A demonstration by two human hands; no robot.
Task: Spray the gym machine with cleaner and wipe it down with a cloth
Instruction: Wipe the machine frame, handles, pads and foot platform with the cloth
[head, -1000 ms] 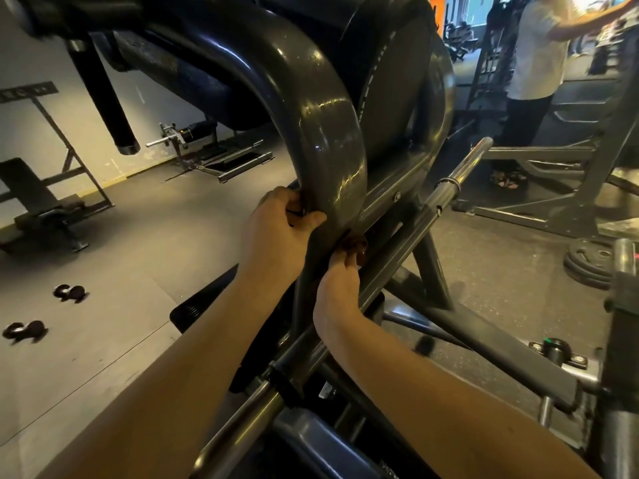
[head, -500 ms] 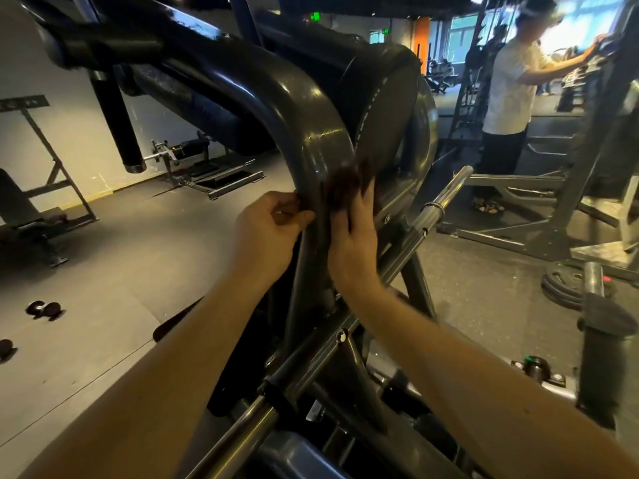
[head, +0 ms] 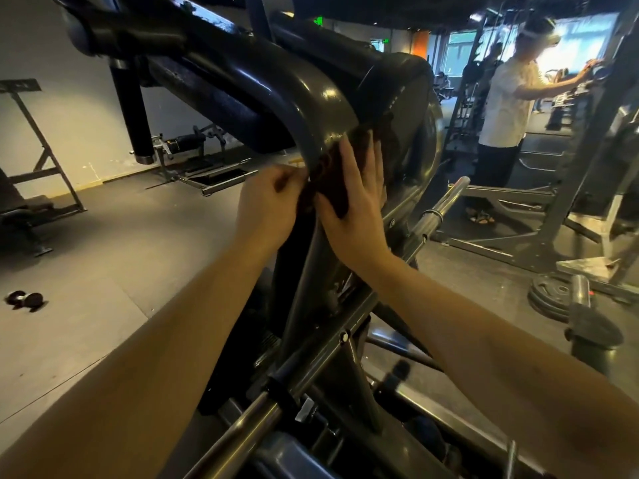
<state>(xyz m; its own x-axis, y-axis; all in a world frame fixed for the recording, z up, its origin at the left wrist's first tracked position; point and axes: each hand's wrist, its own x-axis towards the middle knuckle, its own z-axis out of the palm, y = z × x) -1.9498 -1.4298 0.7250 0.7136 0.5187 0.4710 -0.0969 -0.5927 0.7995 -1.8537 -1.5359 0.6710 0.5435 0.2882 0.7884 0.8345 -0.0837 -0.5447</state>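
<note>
Head | hands (head: 311, 205) press cloth (head: 332, 178) on frame (head: 311, 108) | dumbbell (head: 24, 300) aside

- We can't read any text, brand or number anywhere here.
- The green lit signs (head: 318, 21) up by the ceiling are just glowing blobs to us, too small to make out.
- The round dark pad (head: 404, 98) on the machine has a pale dotted line along its edge, but we can't tell if it's lettering or stitching.
</note>
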